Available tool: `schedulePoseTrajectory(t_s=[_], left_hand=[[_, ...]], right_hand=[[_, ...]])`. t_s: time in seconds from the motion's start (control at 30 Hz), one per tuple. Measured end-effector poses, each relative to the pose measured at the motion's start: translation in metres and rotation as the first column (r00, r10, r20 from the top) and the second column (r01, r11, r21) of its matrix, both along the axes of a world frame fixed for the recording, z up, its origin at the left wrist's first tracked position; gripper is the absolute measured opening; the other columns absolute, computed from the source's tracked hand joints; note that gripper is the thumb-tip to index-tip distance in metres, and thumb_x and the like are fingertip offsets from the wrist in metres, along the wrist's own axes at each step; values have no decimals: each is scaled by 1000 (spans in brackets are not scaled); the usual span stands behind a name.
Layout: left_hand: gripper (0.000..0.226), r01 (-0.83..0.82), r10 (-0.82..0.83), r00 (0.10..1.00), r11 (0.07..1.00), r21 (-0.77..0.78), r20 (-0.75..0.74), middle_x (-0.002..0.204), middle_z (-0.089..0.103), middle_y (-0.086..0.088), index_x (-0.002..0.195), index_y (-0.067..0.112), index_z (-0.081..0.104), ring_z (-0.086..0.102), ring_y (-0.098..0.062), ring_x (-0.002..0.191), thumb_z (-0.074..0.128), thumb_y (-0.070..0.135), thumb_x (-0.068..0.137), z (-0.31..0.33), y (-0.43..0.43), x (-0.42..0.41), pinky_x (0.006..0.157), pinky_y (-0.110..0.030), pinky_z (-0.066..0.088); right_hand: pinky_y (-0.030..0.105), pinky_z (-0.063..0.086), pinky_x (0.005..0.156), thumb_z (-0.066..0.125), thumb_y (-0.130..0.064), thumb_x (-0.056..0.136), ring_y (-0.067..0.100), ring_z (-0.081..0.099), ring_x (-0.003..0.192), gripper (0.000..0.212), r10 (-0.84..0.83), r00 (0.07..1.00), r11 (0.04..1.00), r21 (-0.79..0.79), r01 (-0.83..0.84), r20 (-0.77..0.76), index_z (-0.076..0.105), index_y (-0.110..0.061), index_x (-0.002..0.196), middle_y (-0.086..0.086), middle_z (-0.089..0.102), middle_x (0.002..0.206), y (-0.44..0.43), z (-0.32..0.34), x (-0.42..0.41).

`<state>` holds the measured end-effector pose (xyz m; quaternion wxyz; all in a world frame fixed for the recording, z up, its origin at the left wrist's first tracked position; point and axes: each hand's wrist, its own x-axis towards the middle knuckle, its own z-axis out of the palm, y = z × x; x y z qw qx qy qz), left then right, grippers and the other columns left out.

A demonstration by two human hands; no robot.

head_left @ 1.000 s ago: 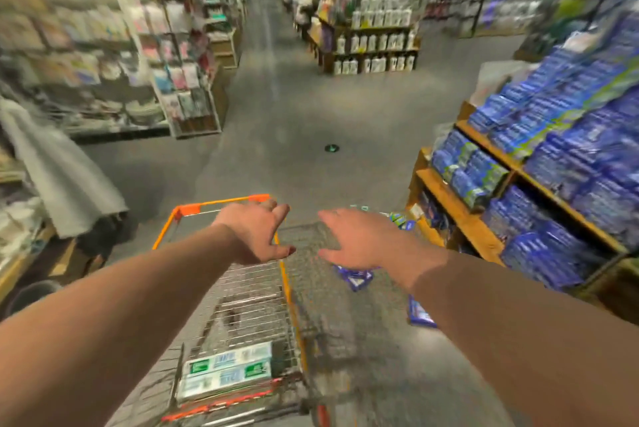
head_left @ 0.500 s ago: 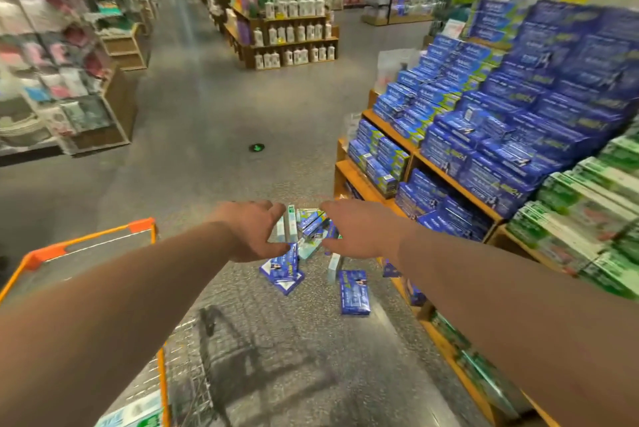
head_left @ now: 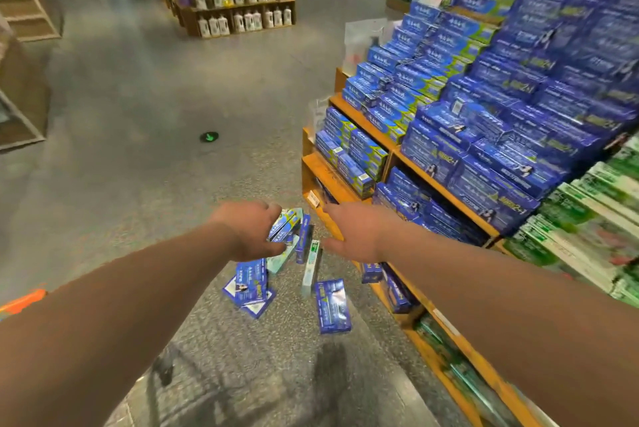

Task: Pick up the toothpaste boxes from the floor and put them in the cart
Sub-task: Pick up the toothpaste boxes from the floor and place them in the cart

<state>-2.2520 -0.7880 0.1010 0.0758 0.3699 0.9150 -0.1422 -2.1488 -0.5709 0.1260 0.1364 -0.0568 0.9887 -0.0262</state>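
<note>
Several toothpaste boxes lie scattered on the grey floor: a blue box [head_left: 332, 306] lying flat, a blue pair [head_left: 249, 283] stacked askew, a slim white and green box [head_left: 310, 265], and a heap of blue and green boxes [head_left: 289, 224] further off. My left hand [head_left: 249, 229] reaches out above the heap, fingers loosely curled, holding nothing. My right hand [head_left: 356, 231] stretches forward beside it with relaxed fingers, also holding nothing. Of the cart only an orange corner [head_left: 24, 300] shows at the left edge.
A wooden display shelf [head_left: 363, 122] packed with blue and green toothpaste boxes stands right of the pile. A bottle shelf [head_left: 242, 4] stands across the aisle. A small green floor marker [head_left: 209, 136] lies ahead. Wooden racks [head_left: 24, 80] line the left.
The view has swung right, away from the cart, which has slid almost out of frame. Both hands left the cart and now extend over the fallen boxes.
</note>
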Motion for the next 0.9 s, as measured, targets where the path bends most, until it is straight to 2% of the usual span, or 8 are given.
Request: schedulePoseTrajectory(t_s=[0.1,0.33,0.4,0.5,0.57,0.67,0.77,0.9], left_hand=[[77,19,-19,1000,1000,-13,6,125,58,-1,138,24,41,61,-26,110,41,78,84,-12,18,-38,83,-40,53],[74,-48,51,998,997,-66,40,119,58,-2,136,22,42,61,-26,106,39,78,88,-57,55,-127,69,-37,40],[72,-100,107,990,992,-79,94,116,58,-2,133,21,42,61,-26,102,39,77,88,-77,65,-155,68,-37,42],[73,-158,172,973,982,-99,155,121,56,-4,140,20,37,61,-28,107,43,73,90,-112,83,-190,71,-37,43],[75,-174,194,961,978,-113,197,121,56,-5,142,18,35,60,-28,108,43,72,91,-140,94,-209,72,-38,44],[70,-172,195,950,979,-112,245,121,56,-4,136,17,41,60,-28,107,44,71,91,-200,106,-238,72,-38,44],[72,-114,143,950,987,-117,278,127,55,-5,140,18,39,59,-29,111,42,72,92,-285,120,-267,72,-39,40],[71,-92,123,936,990,-108,329,131,54,-7,137,18,39,58,-30,117,43,72,90,-429,137,-297,78,-40,45]], right_hand=[[44,54,81,50,-55,100,30,58,117,69,8,999,1000,2,-8,32,28,-19,154,7,55,134,19,-16,-43],[47,54,91,52,-51,99,29,58,120,60,63,994,996,-65,-58,88,38,-18,147,7,55,139,64,-72,-170],[46,55,87,53,-50,100,30,60,114,58,67,991,993,-104,-55,114,39,-17,145,10,56,136,78,-96,-208],[39,52,78,51,-50,100,31,62,109,57,44,989,990,-142,-24,144,40,-17,144,9,59,128,99,-142,-256],[40,53,78,51,-50,99,31,62,106,56,30,983,989,-149,-3,182,42,-16,143,9,60,122,110,-177,-282],[48,56,85,51,-48,99,30,63,104,50,-26,972,985,-158,64,233,46,-14,135,9,60,118,122,-241,-312],[44,53,89,48,-46,102,32,62,111,50,-81,955,979,-155,130,285,44,-9,136,12,58,123,128,-328,-329],[39,45,79,51,-42,99,35,61,110,40,-132,950,966,-180,188,284,49,-10,123,15,59,119,131,-476,-337]])
